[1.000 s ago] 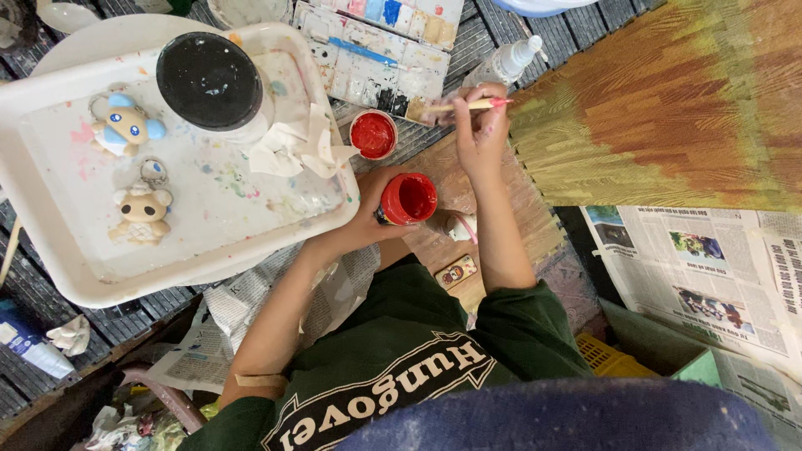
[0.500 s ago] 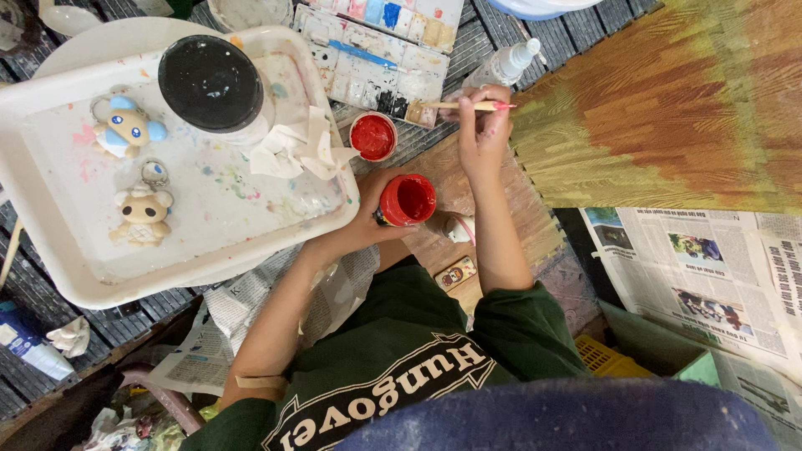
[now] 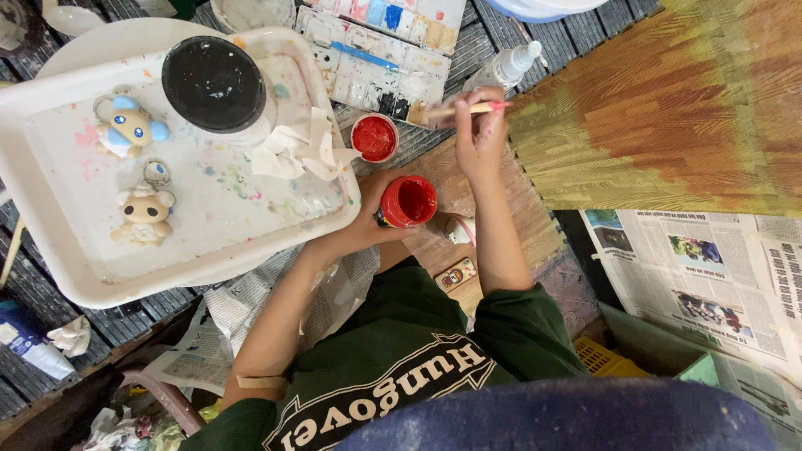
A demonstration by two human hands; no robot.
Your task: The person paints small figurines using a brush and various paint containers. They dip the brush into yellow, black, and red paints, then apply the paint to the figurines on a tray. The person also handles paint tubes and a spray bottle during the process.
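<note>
My left hand (image 3: pixel 368 219) grips a small open jar of red paint (image 3: pixel 407 202) and holds it just off the white tray's near right corner. The jar's red lid (image 3: pixel 374 138) lies upturned beyond it on the dark slats. My right hand (image 3: pixel 480 134) pinches a thin paintbrush (image 3: pixel 466 108) whose bristle end points left, over the edge of a paint-stained palette (image 3: pixel 380 50). A large ribbed surface painted in brown, orange and yellow (image 3: pixel 668 108) lies to the right of the brush hand.
The white tray (image 3: pixel 50 242) carries two small painted figurines (image 3: pixel 134 125) (image 3: pixel 144 215), a black-lidded jar (image 3: pixel 214 83) and crumpled tissue (image 3: pixel 292 150). A white squeeze bottle (image 3: pixel 505 67) stands beyond my right hand. Newspaper (image 3: pixel 702 276) covers the floor at the right.
</note>
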